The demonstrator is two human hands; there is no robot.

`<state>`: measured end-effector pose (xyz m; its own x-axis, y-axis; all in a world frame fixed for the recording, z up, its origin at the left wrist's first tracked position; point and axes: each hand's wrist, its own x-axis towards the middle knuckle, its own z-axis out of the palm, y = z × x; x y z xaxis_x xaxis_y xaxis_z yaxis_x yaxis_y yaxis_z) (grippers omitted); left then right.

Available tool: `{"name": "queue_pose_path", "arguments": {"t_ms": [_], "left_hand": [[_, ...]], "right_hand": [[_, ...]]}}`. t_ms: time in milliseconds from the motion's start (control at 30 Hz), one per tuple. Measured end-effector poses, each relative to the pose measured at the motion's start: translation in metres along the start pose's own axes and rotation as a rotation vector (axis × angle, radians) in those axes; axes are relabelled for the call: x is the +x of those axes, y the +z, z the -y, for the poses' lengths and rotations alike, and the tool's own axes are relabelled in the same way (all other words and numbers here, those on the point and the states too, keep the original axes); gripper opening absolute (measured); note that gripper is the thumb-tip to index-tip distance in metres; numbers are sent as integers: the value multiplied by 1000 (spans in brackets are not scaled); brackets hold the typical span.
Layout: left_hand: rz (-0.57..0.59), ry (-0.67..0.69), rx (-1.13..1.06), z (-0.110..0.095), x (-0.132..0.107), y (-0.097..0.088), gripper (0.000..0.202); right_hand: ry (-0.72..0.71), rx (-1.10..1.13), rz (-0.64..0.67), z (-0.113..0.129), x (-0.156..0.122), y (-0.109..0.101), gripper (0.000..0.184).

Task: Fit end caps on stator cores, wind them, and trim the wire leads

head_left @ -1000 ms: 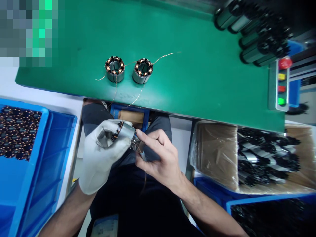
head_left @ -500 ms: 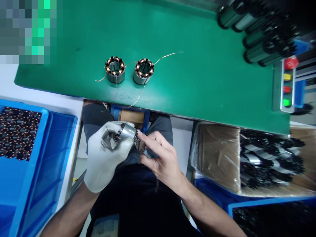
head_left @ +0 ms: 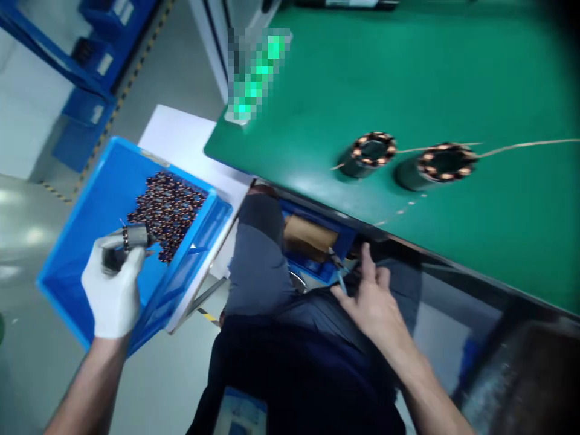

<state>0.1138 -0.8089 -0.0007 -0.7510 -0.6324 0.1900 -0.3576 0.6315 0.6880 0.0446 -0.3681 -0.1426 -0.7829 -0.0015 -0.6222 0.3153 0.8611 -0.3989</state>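
My left hand (head_left: 111,284), in a white glove, is closed around a motor stator (head_left: 136,237), a metal ring with copper windings, and is over the blue bin (head_left: 97,199). Many similar stators (head_left: 170,208) are packed together in that bin, just beyond the held one. Bare, my right hand (head_left: 369,299) is above my lap with its index finger stretched out. It holds small pliers (head_left: 338,266) with light blue handles, partly hidden by the hand. On the green bench top, two stators (head_left: 368,156) (head_left: 437,169) stand upright with loose copper wires trailing from them.
The green bench (head_left: 512,223) has its front edge just beyond my knees. A strip with green lights (head_left: 258,78) stands at its left corner. Below the edge is a blue tray holding a brown box (head_left: 310,237). Blue shelving (head_left: 90,90) is at far left.
My left hand has carried the stator left from my lap to over the blue bin. My right hand has come away from the stator. The view has swung left.
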Motion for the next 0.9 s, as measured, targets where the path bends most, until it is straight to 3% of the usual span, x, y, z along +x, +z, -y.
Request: {"name": "queue_pose_path", "arguments": {"t_ms": [67, 167, 333, 500, 600, 667, 733, 800, 900], "left_hand": [[-17, -1, 263, 37, 21, -33, 40], [156, -94, 473, 83, 42, -52, 28], [450, -279, 612, 136, 43, -31, 25], [534, -372, 641, 147, 34, -16, 28], [519, -328, 635, 124, 40, -25, 24], [486, -235, 608, 94, 49, -31, 21], [440, -97, 535, 52, 61, -29, 34], [388, 66, 420, 3, 71, -14, 58], [363, 476, 174, -79, 74, 36, 69]], "right_hand": [[-32, -32, 14, -2, 4, 3, 120], [-125, -63, 7, -1, 15, 3, 118], [-249, -102, 3, 4, 32, -5, 110], [-253, -98, -24, -3, 39, -9, 107], [-258, -44, -76, -6, 38, -6, 102], [-283, 28, -76, -1, 32, -6, 87], [-308, 75, -61, 8, 23, -7, 62], [-331, 68, -60, 20, 14, -8, 43], [-388, 63, -53, 37, 3, -10, 36]]}}
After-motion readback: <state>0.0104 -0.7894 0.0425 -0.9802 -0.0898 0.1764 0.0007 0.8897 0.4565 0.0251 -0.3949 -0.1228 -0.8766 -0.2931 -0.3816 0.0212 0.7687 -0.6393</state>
